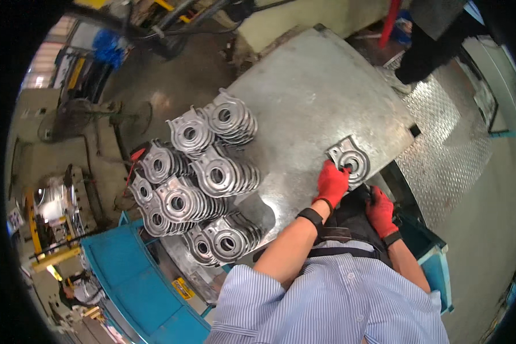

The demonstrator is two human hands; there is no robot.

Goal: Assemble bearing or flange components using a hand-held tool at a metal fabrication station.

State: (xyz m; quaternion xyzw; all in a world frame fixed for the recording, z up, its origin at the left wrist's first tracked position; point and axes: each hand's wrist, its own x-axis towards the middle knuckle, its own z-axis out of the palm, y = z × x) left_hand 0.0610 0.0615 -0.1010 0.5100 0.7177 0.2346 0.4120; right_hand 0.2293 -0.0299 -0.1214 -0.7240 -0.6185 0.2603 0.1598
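Observation:
A stamped grey metal plate (pixel 355 163) with a ringed round hole lies at the right front edge of the metal table (pixel 304 92). My left hand (pixel 333 182), in a red glove, grips its near left side, with fingertips close to the hole. Just off the table edge, my right hand (pixel 380 212), also gloved in red, is closed around something dark and slim. Its kind is hard to make out. Several stacks of similar metal plates (pixel 217 175) stand to the left of my left hand on the same table.
A blue metal cart (pixel 133 281) is at the lower left, with another blue bin (pixel 438 275) beside my right arm. Treadplate flooring (pixel 441 143) runs along the right. Another person's dark-clothed leg (pixel 424 54) is at the upper right. A fan (pixel 74 117) stands at the left.

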